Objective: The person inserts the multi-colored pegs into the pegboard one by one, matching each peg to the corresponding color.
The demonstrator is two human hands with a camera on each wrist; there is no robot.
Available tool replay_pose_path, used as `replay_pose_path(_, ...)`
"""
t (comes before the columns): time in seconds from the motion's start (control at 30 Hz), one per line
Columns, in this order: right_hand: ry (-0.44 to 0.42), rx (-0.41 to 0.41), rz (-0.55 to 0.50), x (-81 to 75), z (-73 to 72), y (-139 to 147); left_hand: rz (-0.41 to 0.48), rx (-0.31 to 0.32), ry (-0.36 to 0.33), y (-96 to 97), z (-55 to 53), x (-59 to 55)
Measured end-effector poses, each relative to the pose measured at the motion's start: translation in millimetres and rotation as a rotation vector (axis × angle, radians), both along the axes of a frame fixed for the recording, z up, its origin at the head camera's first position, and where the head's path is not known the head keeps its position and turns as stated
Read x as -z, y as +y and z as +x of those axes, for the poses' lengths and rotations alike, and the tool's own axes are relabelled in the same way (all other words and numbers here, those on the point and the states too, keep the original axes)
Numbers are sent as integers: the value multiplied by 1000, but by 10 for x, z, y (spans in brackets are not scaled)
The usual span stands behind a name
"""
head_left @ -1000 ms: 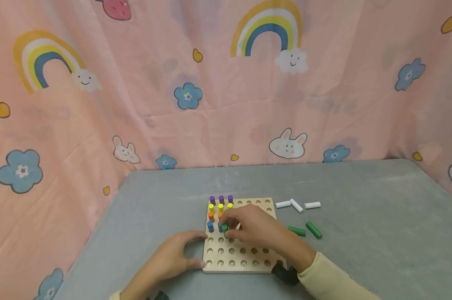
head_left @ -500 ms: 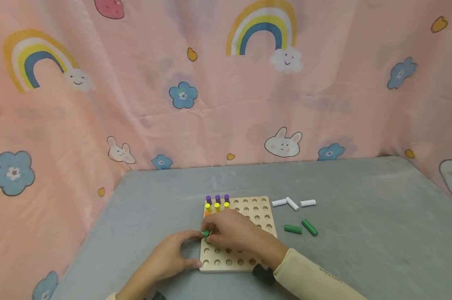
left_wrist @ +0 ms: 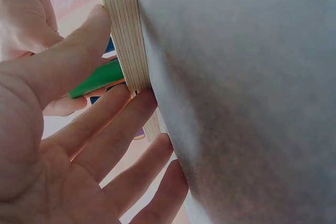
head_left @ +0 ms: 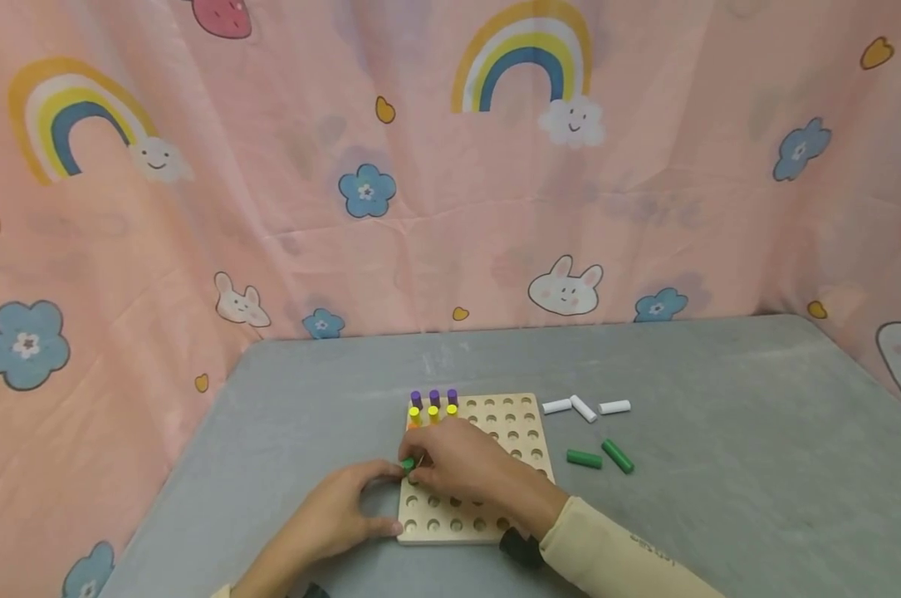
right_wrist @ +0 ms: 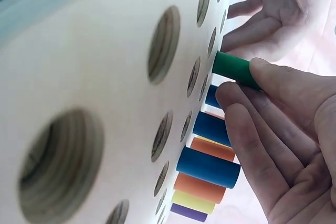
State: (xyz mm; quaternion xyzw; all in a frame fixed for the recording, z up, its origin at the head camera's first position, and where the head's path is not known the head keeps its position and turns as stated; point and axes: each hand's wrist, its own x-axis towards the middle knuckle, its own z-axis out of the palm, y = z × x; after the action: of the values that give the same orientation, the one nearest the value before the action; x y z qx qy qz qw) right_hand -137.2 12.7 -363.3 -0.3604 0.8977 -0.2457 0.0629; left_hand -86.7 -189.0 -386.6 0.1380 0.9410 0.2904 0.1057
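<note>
A pale wooden pegboard (head_left: 502, 426) with rows of round holes lies on the table. My right hand (head_left: 461, 461) pinches a green peg (right_wrist: 235, 69) between thumb and fingers, its lower end at the board's left-edge column. In the right wrist view, blue pegs (right_wrist: 209, 167) stand in the row beside it, with orange (right_wrist: 199, 187), yellow (right_wrist: 197, 203) and purple pegs (right_wrist: 189, 212) beyond; the hand hides most of the blue and orange ones from the head view. My left hand (head_left: 341, 508) touches the board's left side, its fingertips along the edge and thumb near the front corner.
Two loose green pegs (head_left: 585, 458) lie on the grey table (head_left: 719, 465) to the right of the board. Three white pegs (head_left: 614, 407) lie farther back. A pink patterned curtain (head_left: 450, 208) hangs behind the table.
My right hand has carried the green peg left, from beside the blue pegs to the board's left-edge column, and lowered it slightly. The left hand has stayed at the board's edge.
</note>
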Motion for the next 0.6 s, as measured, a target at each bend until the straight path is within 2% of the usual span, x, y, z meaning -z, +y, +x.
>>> replay_pose_path(0.37,-88,20,15,-44,27,41,-14,6,-18,9,-17,-12)
replay_pose_path(0.6,-122,66,-18,-165,138,341,-16,8,-17,18,-8,-13)
